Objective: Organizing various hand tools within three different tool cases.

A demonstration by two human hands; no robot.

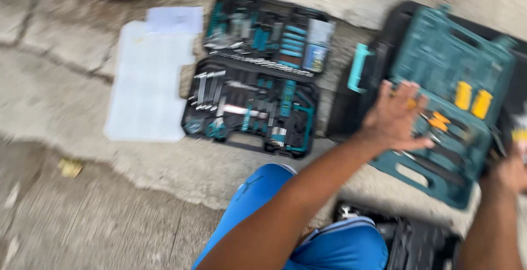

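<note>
The left hand [394,117] has its fingers [409,90] spread wide, resting over the near edge of the open teal tool case [455,56] on the ground at right. The right hand [511,170] sits at that case's right edge, too blurred to tell how its fingers stand. Two yellow handles [472,95] show inside. A second open tool case [258,72] lies left, beside two white sheets [145,78]. A black case [417,242] sits by the blue-clad knee [263,193].

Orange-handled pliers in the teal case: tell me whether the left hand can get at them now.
Probably yes: the left hand hovers open just beside the orange-handled pliers in the teal case, nothing between them.
</note>
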